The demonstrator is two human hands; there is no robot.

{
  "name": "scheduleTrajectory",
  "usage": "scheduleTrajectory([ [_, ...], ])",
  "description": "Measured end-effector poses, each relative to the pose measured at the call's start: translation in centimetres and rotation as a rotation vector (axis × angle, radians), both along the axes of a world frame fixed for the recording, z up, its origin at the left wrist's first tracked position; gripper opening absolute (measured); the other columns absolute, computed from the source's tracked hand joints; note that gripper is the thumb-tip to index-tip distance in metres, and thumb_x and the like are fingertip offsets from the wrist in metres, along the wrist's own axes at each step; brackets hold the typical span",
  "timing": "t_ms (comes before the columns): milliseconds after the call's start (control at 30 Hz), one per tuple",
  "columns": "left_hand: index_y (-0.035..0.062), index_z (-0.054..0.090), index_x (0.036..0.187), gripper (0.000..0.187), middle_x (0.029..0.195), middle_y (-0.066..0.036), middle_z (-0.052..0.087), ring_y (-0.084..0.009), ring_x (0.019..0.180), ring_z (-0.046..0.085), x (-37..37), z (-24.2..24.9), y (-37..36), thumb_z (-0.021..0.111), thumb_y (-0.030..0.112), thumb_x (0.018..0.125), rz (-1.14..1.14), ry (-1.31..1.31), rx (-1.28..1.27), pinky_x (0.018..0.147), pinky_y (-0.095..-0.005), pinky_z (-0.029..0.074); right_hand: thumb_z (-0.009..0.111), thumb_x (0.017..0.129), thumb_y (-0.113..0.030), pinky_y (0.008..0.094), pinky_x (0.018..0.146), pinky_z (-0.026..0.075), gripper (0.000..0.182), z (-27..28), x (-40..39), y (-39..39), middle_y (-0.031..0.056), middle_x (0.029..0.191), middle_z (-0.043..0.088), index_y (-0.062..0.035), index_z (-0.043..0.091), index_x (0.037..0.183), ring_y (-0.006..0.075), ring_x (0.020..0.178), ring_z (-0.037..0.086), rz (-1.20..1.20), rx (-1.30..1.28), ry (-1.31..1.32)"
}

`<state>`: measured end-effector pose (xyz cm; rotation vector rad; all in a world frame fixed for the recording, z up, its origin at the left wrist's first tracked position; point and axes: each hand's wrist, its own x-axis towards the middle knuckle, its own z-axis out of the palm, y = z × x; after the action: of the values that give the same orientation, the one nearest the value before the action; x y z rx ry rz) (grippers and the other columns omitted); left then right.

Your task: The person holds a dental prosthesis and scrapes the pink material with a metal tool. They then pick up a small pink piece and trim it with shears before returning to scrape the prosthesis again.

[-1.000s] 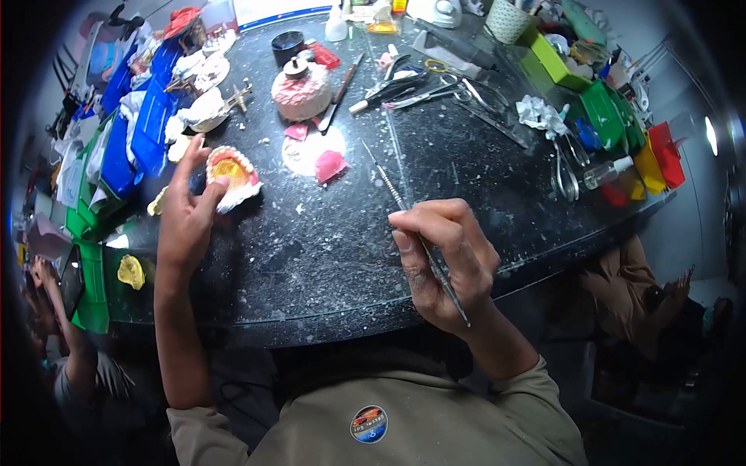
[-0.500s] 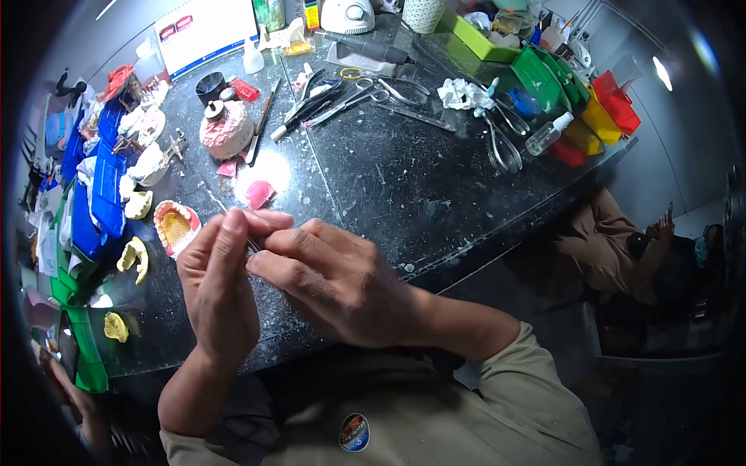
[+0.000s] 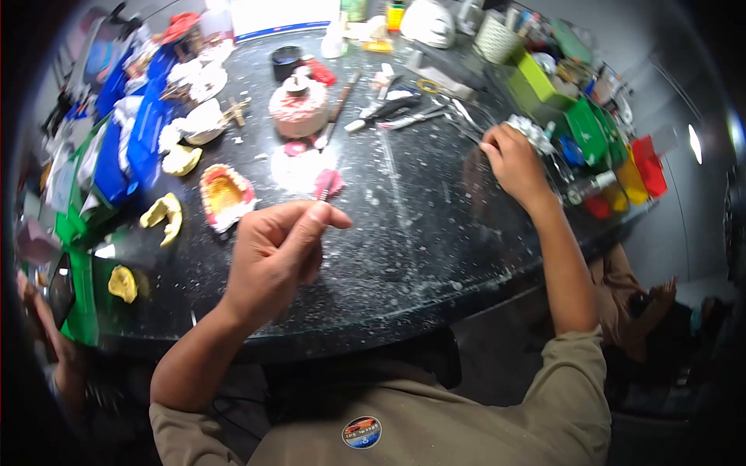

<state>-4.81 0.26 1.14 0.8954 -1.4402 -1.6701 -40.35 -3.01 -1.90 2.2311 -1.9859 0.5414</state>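
Head view: the left hand (image 3: pixel 272 260) pinches a mostly hidden thin tool (image 3: pixel 324 191); the right hand's (image 3: pixel 518 168) grip I cannot tell.

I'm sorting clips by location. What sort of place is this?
Probably a dental laboratory: a model with a row of teeth lies on the dark workbench, a yellow horseshoe-shaped piece lies near it, and hand tools lie farther back.

Denture (image 3: pixel 225 196) placed toward the left of the workbench (image 3: pixel 420 248), arch cast (image 3: pixel 176 217) set just left of it, second cast (image 3: pixel 123 284) near the front left corner. Wax piece (image 3: pixel 329 182) laid right of the denture; spirit lamp (image 3: pixel 299 111) stood behind, wax knife (image 3: pixel 340 103) laid just right of the lamp. Left edge lined with bins (image 3: pixel 151 128), right edge with spray bottle (image 3: pixel 590 187) and more bins (image 3: pixel 584 128).
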Motion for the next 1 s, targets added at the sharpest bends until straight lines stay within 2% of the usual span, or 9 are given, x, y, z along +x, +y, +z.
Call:
scheduleTrajectory([
  [67,0.0007,0.063,0.091,0.030,0.049,0.005,0.043,-0.0015,0.041,0.033,0.2,-0.5,-0.1,0.045,0.024,0.094,0.022,0.007,0.003,0.040,-0.0169,0.024,0.052,0.082,-0.010,0.0408,0.071,0.043,0.007,0.3,0.5,0.1,0.0136,0.081,0.055,-0.0030,0.053,0.082,0.0330,0.081,0.054,0.058,-0.094,0.203],
  [167,0.0006,0.061,0.098,0.027,0.052,0.008,0.039,0.0000,0.043,0.029,0.4,0.2,0.0,0.046,0.023,0.094,0.005,0.064,0.091,0.041,-0.0175,0.021,0.051,0.082,-0.008,0.0404,0.069,0.044,0.006,0.7,0.1,0.6,0.0151,0.081,0.055,-0.0023,0.052,0.081,0.0350,0.077,0.054,0.034,-0.055,0.093],
  [200,-0.0003,0.061,0.098,0.028,0.052,0.008,0.040,0.0003,0.043,0.029,0.5,0.4,0.1,0.046,0.023,0.094,-0.005,0.075,0.098,0.041,-0.0172,0.021,0.049,0.086,-0.009,0.0362,0.063,0.045,0.008,0.5,-1.0,0.3,0.0119,0.078,0.055,-0.0023,0.052,0.083,0.0279,0.070,0.057,0.098,-0.134,0.042],
  [267,-0.0021,0.059,0.098,0.030,0.051,0.008,0.039,0.0002,0.042,0.029,0.6,0.4,0.3,0.045,0.023,0.094,-0.027,0.133,0.133,0.041,-0.0177,0.021,0.047,0.090,-0.011,0.0269,0.057,0.043,0.011,2.7,0.8,1.4,0.0050,0.077,0.055,-0.0029,0.054,0.085,0.0142,0.066,0.055,-0.054,0.026,-0.582],
  [367,-0.0044,0.058,0.098,0.032,0.050,0.008,0.037,-0.0002,0.041,0.028,0.7,0.6,0.2,0.043,0.024,0.095,-0.082,0.218,0.266,0.041,-0.0187,0.021,0.047,0.092,-0.013,0.0173,0.055,0.038,0.014,6.3,4.6,3.0,-0.0012,0.074,0.054,-0.0025,0.056,0.089,0.0038,0.064,0.048,0.093,0.018,-1.080],
  [467,-0.0049,0.057,0.096,0.034,0.049,0.007,0.035,-0.0008,0.041,0.027,0.8,0.4,0.3,0.041,0.025,0.095,-0.111,0.256,0.315,0.040,-0.0195,0.020,0.049,0.091,-0.013,0.0193,0.053,0.037,0.014,8.2,9.0,4.5,0.0000,0.071,0.053,-0.0014,0.057,0.091,0.0052,0.061,0.047,0.166,0.064,-0.870],
  [533,-0.0046,0.057,0.094,0.033,0.049,0.007,0.035,-0.0010,0.041,0.027,0.6,0.5,0.3,0.041,0.024,0.095,-0.105,0.259,0.329,0.041,-0.0196,0.020,0.053,0.088,-0.009,0.0212,0.051,0.037,0.010,7.9,11.4,4.2,0.0039,0.072,0.054,0.0002,0.057,0.091,0.0082,0.059,0.047,0.427,-0.032,-0.589],
  [667,-0.0040,0.056,0.092,0.033,0.049,0.006,0.036,-0.0012,0.041,0.027,0.7,0.5,0.2,0.040,0.024,0.095,-0.094,0.264,0.344,0.041,-0.0195,0.021,0.058,0.079,0.004,0.0308,0.054,0.045,0.016,7.0,14.4,4.8,0.0126,0.075,0.056,0.0014,0.057,0.094,0.0231,0.062,0.058,0.472,-0.004,-0.603],
  [1000,-0.0039,0.056,0.092,0.032,0.049,0.007,0.036,-0.0008,0.042,0.027,0.6,0.6,0.5,0.041,0.024,0.095,-0.086,0.259,0.319,0.041,-0.0189,0.020,0.061,0.080,-0.003,0.0315,0.047,0.043,0.022,6.5,15.2,4.5,0.0095,0.069,0.051,-0.0014,0.060,0.101,0.0204,0.053,0.054,0.433,-0.066,-0.334],
])
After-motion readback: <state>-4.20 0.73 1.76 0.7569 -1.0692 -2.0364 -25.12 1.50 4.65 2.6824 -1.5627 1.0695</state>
